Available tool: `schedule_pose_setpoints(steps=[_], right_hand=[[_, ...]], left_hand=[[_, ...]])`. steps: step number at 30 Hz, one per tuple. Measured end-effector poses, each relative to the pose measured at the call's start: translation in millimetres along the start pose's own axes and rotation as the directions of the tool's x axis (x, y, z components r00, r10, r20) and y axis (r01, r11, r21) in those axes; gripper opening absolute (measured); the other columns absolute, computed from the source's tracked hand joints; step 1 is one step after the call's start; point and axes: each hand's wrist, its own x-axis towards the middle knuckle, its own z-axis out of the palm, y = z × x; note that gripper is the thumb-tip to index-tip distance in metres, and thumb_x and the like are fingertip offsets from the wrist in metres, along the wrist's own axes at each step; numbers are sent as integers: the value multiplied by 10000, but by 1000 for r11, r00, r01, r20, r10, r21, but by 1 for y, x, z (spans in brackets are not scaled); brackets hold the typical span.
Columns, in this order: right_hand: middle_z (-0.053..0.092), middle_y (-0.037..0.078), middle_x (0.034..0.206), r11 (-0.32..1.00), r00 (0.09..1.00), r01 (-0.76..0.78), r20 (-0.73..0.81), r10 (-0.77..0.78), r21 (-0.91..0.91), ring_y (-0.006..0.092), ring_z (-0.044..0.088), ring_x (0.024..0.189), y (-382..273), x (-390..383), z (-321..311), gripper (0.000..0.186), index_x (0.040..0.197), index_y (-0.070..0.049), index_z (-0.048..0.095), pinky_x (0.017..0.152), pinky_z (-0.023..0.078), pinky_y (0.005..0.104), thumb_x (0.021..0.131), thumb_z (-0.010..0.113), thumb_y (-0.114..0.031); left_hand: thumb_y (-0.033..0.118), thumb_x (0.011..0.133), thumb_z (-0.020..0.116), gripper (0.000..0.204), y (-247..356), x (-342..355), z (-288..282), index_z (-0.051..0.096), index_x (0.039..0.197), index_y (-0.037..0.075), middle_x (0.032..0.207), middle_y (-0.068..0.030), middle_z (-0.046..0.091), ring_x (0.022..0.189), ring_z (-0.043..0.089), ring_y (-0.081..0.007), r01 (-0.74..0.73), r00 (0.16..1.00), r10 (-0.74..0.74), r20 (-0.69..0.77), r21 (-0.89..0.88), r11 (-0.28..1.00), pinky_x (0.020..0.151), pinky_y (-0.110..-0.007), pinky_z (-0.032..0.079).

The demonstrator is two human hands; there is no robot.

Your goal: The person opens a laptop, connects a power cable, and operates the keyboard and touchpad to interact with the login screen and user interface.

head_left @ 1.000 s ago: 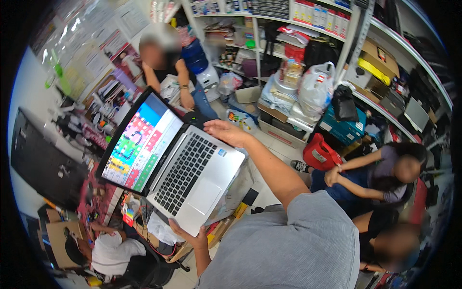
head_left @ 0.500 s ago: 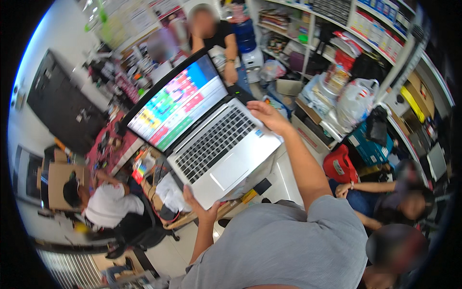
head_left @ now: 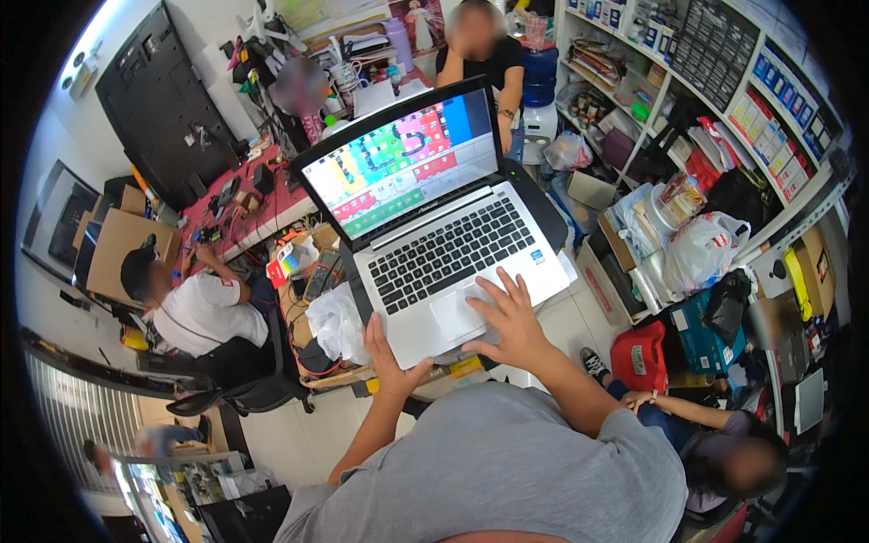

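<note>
An unfolded silver laptop (head_left: 425, 326) with black keys is in front of me, its lit screen (head_left: 407, 163) showing a colourful desktop picture with icons. At the laptop's front left corner, my left hand (head_left: 391, 362) grips the edge, fingers along the side and thumb at the front. Spread fingers of my right hand (head_left: 514, 324) lie over the touchpad (head_left: 460, 312) and the palm rest beside it. A dark flat object (head_left: 541, 201) shows under the laptop's right and left edges.
Left of the laptop, a white plastic bag (head_left: 339, 324) and cables cover a cluttered bench. A person in white (head_left: 204, 312) sits at a red-topped table (head_left: 262, 204). Another person (head_left: 507, 68) is beyond the screen. Right are a red bag (head_left: 639, 355), boxes and stocked shelves; a seated person (head_left: 706, 434) is nearby.
My right hand has moved from the laptop's far right side onto the touchpad area. The laptop appears turned, with its screen more upright in view. My left hand keeps the front left corner.
</note>
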Motion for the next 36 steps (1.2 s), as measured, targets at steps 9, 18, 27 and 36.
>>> schedule_pose_setpoints(steps=[9, 18, 27, 36], right_hand=[[410, 161, 1528, 993, 999, -53, -14, 52, -102, 460, 205, 1473, 5, -8, 19, 698, 1263, -144, 664, 1161, 138, 659, 717, 804, -556], [428, 154, 1514, 998, 999, 31, -14, -32, -53, 460, 210, 1472, 10, -10, 24, 600, 1178, -148, 720, 1153, 163, 658, 710, 827, -507], [428, 178, 1500, 992, 999, -13, -35, 9, -124, 475, 219, 1462, 7, -12, 17, 660, 1230, -113, 683, 1144, 177, 663, 737, 797, -536], [432, 181, 1498, 994, 997, -25, -69, 18, -106, 487, 252, 1445, 9, -12, 16, 662, 1211, -100, 674, 1126, 219, 671, 727, 799, -535]], left_hand=[[670, 693, 738, 1232, 4, 3, -2, 193, 1552, -25, 1502, -270, 305, 1396, 292, -441, -1, 1000, 1, 14, 2, 1000, 1159, -535, 230], [674, 699, 743, 1216, 8, 5, -7, 208, 1540, -21, 1558, -234, 295, 1394, 293, -463, -22, 1000, 22, 1, -26, 999, 1177, -591, 172], [659, 689, 759, 1232, 8, 6, -7, 193, 1547, -19, 1558, -240, 289, 1397, 293, -460, -26, 1000, 26, 4, -23, 999, 1185, -585, 156], [622, 679, 779, 1223, 8, 6, -7, 196, 1550, -9, 1552, -242, 294, 1395, 291, -462, -12, 1000, 13, 11, -39, 999, 1185, -582, 160]])
